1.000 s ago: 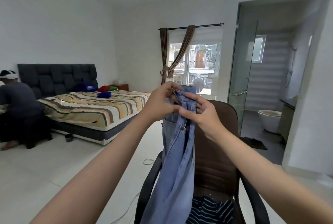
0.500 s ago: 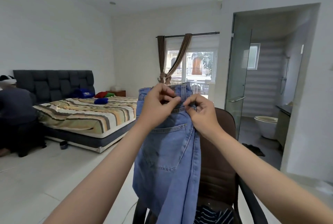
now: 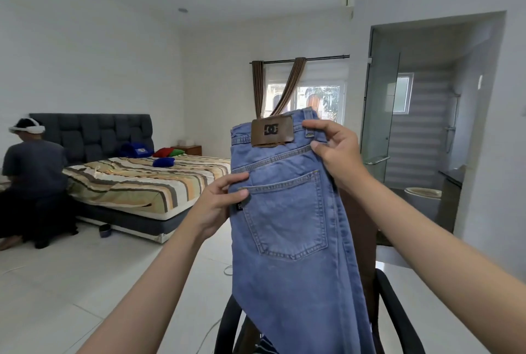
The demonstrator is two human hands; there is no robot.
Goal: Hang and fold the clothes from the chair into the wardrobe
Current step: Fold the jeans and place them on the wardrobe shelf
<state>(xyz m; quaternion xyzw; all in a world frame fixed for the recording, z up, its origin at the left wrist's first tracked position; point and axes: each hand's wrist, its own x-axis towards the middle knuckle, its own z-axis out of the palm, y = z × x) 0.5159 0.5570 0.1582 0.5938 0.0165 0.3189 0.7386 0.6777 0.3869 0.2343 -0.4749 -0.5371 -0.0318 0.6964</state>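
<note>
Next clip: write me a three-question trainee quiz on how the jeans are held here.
1. True or false: the blue denim jeans show their back pocket to the camera.
2. Which hand grips the waistband beside the brown leather patch?
3. The left hand pinches the jeans at: A) the hem, B) the side edge by the pocket, C) the patch.

Key: 1 true; 2 the right hand; 3 B.

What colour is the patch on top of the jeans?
Brown, with a dark logo. The patch shows clearly in the head view, on the jeans waistband.

Striped bed, seated person, curtained window, toilet.
</note>
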